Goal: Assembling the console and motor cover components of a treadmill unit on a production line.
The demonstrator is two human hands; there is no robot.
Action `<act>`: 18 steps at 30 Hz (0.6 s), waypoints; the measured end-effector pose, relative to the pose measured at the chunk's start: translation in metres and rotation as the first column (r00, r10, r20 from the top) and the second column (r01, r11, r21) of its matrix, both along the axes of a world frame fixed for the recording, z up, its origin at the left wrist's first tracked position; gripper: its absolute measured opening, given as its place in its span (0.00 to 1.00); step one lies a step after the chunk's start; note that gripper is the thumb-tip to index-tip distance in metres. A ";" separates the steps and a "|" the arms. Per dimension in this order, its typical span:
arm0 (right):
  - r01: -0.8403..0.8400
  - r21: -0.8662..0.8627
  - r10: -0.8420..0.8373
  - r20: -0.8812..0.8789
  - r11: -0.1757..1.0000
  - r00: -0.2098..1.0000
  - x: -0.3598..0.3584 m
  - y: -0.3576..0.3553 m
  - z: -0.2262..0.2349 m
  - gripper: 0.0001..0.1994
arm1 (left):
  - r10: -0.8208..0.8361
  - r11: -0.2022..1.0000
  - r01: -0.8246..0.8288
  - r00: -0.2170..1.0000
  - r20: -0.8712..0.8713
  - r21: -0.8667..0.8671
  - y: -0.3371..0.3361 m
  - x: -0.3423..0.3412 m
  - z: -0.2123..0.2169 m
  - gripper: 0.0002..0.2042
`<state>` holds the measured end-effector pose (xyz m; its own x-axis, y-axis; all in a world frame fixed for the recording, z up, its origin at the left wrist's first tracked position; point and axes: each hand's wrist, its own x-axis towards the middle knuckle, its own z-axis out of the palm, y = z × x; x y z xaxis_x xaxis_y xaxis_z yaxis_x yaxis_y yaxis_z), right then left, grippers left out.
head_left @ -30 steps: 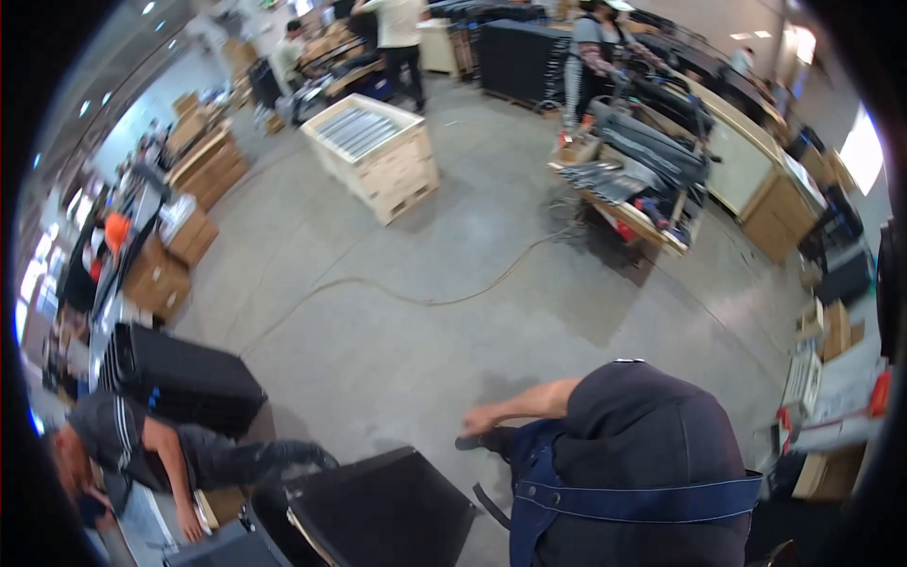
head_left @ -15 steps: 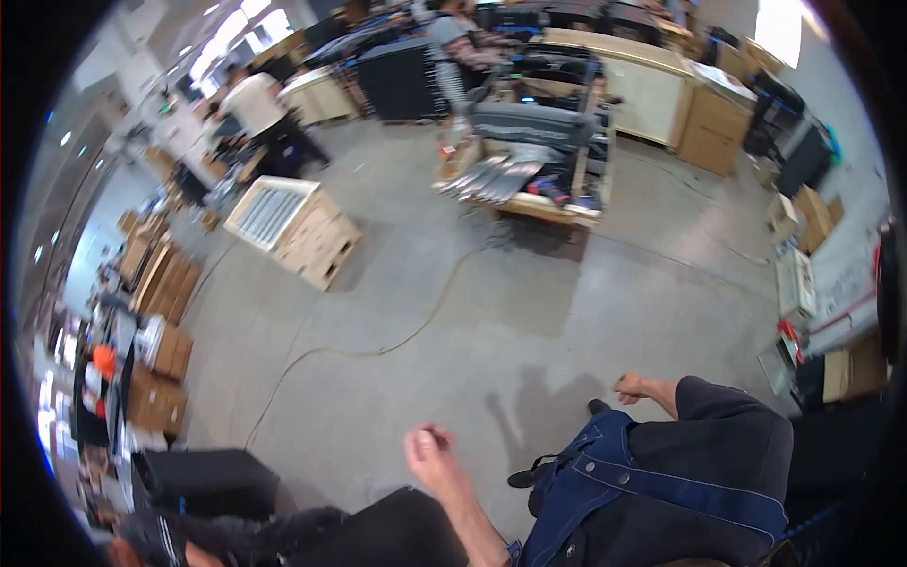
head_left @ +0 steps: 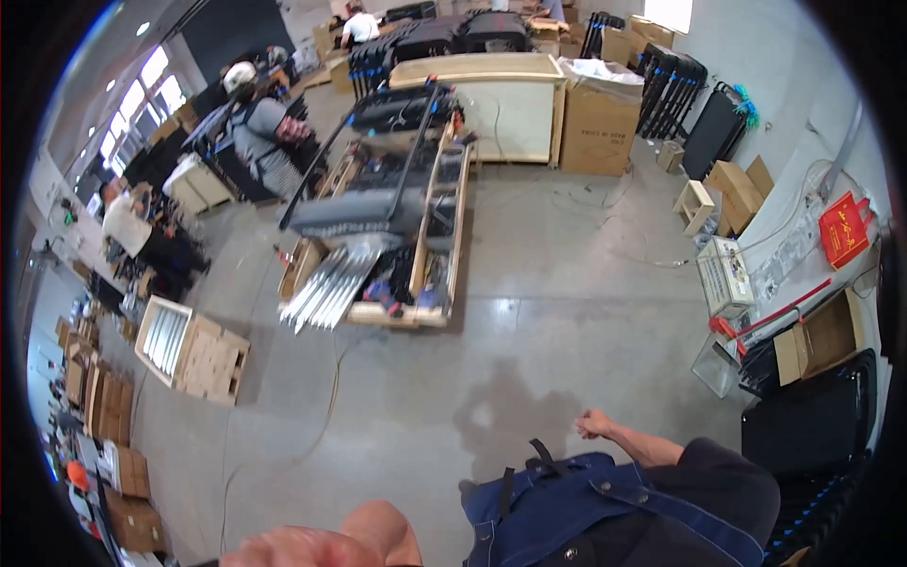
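The grey floor (head_left: 557, 331) bears a wooden crate (head_left: 215, 362), a cord (head_left: 335, 386) and a cardboard box (head_left: 597, 130).

Both hands (head_left: 298, 548) (head_left: 593, 424) near blue apron (head_left: 567, 491), above grey floor (head_left: 576, 340)

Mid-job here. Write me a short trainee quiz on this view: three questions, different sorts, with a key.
1. Multiple choice: what colour is the carrier bag at the right? (a) green (b) red (c) white
2. True or false: the right hand is apart from the silvery bars on the wooden-framed bench.
3. Which of the wearer's hands is cut off by the picture's lower edge?

Key: 1 b; 2 true; 3 the left hand.
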<state>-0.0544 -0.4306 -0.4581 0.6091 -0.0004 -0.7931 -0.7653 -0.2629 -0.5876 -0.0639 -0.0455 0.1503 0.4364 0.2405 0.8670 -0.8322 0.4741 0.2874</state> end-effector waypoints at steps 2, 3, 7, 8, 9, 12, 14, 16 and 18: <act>0.058 -0.001 -0.058 -0.031 0.998 0.998 0.027 -0.028 -0.001 0.15 | -0.161 0.973 0.201 0.940 -0.301 0.109 -0.010 0.026 0.004 0.04; 0.068 -0.065 -0.070 -0.034 0.996 0.997 0.040 -0.044 -0.004 0.15 | -0.171 0.984 0.177 0.892 -0.418 -0.024 -0.026 0.035 -0.007 0.05; 0.181 -0.125 -0.201 -0.166 0.975 0.966 0.064 -0.092 -0.046 0.15 | -0.336 0.942 0.320 0.887 -0.316 -0.104 -0.060 0.152 -0.018 0.06; 0.153 -0.140 -0.181 -0.211 0.978 0.961 0.079 -0.095 -0.048 0.16 | -0.376 0.924 0.382 0.900 -0.218 -0.016 -0.055 0.186 -0.027 0.06; 0.095 -0.125 -0.125 -0.266 0.988 0.956 0.096 -0.097 -0.051 0.16 | -0.430 0.895 0.440 0.894 -0.123 0.076 -0.053 0.222 -0.038 0.08; 0.010 -0.132 -0.049 -0.290 0.991 0.956 0.173 -0.106 -0.058 0.16 | -0.260 0.952 0.300 0.898 -0.355 0.064 -0.053 0.302 -0.068 0.14; -0.059 -0.225 0.018 -0.181 0.972 0.983 0.235 -0.095 -0.049 0.15 | -0.018 1.000 0.000 0.793 -0.610 -0.030 -0.056 0.367 -0.091 0.12; 0.008 -0.149 -0.031 -0.154 0.989 0.988 0.311 -0.096 -0.018 0.16 | 0.093 0.990 -0.001 0.758 -0.646 0.140 -0.054 0.488 -0.132 0.17; 0.053 -0.073 -0.060 -0.094 0.996 0.994 0.400 -0.078 -0.001 0.14 | 0.213 0.942 0.091 0.584 -0.783 0.324 -0.038 0.560 -0.186 0.20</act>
<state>0.3452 -0.5086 -0.4595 0.5275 -0.0902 -0.8448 -0.8321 -0.2555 -0.4923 0.4960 -0.0835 -0.0360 0.9760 0.0938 0.1966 -0.2116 0.1942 0.9579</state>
